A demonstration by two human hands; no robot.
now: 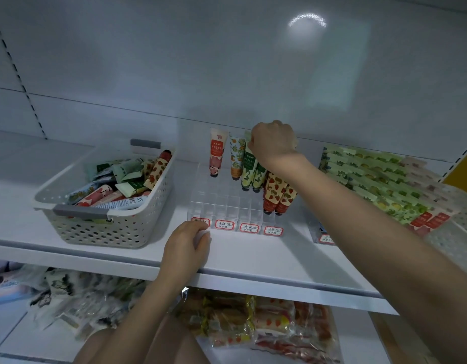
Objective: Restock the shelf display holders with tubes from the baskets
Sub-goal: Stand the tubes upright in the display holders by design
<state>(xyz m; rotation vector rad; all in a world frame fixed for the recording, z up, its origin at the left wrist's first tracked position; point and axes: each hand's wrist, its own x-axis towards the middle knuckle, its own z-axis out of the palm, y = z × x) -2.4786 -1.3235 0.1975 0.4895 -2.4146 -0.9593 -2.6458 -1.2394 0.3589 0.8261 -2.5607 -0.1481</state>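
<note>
Acrylic holder [227, 206] touched at front by loosely curled left hand [186, 248]; green tube [249, 166] pinched by right hand [273, 143]. Risk: skewed seating, toppling adjacent orange tube [236, 158].

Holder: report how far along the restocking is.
Done: a few tubes stand in the holder, at its back and right. In hand: the right grip pinches a green tube there. Left: most slots are empty; the basket holds many tubes.

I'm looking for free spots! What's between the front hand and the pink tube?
In the head view, only empty slots of the clear holder lie between the left hand and the pink tube.
</note>
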